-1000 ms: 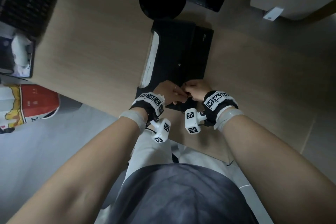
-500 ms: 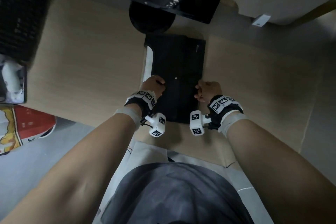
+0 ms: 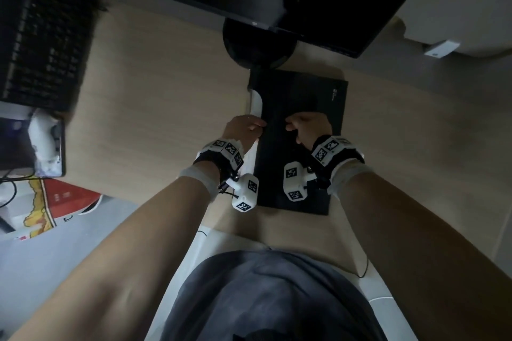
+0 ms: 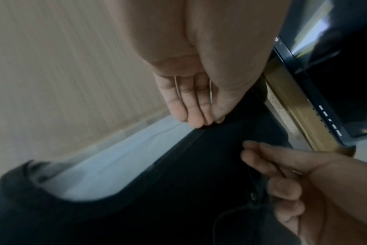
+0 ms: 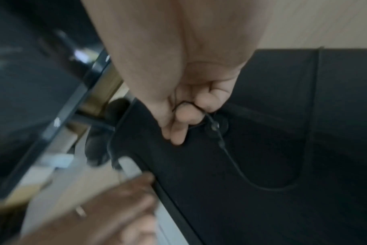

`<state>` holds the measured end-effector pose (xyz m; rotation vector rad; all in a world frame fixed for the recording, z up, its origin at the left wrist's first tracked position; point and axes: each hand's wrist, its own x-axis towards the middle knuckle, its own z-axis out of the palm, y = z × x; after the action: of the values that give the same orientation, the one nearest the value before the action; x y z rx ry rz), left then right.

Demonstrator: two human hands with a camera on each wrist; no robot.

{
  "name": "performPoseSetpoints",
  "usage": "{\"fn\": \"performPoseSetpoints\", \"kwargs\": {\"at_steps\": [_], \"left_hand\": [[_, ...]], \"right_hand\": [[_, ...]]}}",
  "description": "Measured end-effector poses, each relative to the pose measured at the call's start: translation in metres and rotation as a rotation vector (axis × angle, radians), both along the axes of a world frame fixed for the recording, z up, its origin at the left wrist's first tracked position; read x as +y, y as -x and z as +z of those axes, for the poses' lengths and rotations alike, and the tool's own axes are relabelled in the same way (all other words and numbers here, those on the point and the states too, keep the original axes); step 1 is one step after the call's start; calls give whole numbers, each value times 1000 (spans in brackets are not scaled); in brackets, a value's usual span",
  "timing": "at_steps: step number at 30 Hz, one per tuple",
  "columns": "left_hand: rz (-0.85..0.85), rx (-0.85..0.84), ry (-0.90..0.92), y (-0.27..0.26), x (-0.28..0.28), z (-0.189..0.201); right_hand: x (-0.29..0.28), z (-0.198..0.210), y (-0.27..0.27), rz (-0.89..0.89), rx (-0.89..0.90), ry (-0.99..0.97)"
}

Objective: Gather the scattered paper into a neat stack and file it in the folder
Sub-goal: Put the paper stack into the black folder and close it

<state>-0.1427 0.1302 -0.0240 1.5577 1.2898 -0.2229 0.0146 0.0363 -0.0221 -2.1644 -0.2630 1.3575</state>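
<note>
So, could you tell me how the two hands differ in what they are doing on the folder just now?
The left hand sits at the folder's left edge, fingertips pressing the flap edge beside the paper; the right hand is over the middle of the cover. The left hand's fingers lie straight together; the right hand's curl round a thin black cord by the clasp button. Both touch the folder, which lies flat on the desk.

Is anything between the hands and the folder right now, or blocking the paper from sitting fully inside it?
Nothing visible. The left hand touches the folder at its left edge, where the white paper shows. The right hand is on the flap, pinching the thin closure cord. The paper looks already tucked in.
</note>
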Motion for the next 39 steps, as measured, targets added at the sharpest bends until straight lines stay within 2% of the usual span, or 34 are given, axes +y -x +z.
{"fn": "performPoseSetpoints", "kwargs": {"at_steps": [4, 7, 12, 14, 20, 22, 27, 31, 33, 35, 39], "left_hand": [[-43, 28, -71, 16, 15, -3], [-148, 15, -87, 26, 17, -5], [-157, 6, -127, 25, 6, -8], [-122, 20, -136, 24, 1, -10], [-107, 46, -152, 20, -1, -9], [-80, 57, -158, 19, -2, -10], [-59, 91, -242, 12, -6, -5], [0, 110, -191, 12, -5, -6], [-3, 115, -133, 15, -2, -5], [-27, 76, -78, 19, 3, -2], [-92, 78, 31, 24, 12, 2]], "right_hand": [[5, -7, 24, 210, 53, 45], [-1, -7, 36, 265, 23, 90], [-26, -3, 39, 370, 38, 253], [-39, 1, 41, 340, 103, 326], [-71, 2, 33, 15, 181, 426], [-74, 5, 23, -37, 147, 444], [-76, 6, -14, -149, -48, 402], [-44, 7, -32, -143, -50, 231], [-19, 10, -29, -220, -31, 139], [3, 10, -17, -166, 10, 104], [19, 13, 20, 89, 142, 148]]}}
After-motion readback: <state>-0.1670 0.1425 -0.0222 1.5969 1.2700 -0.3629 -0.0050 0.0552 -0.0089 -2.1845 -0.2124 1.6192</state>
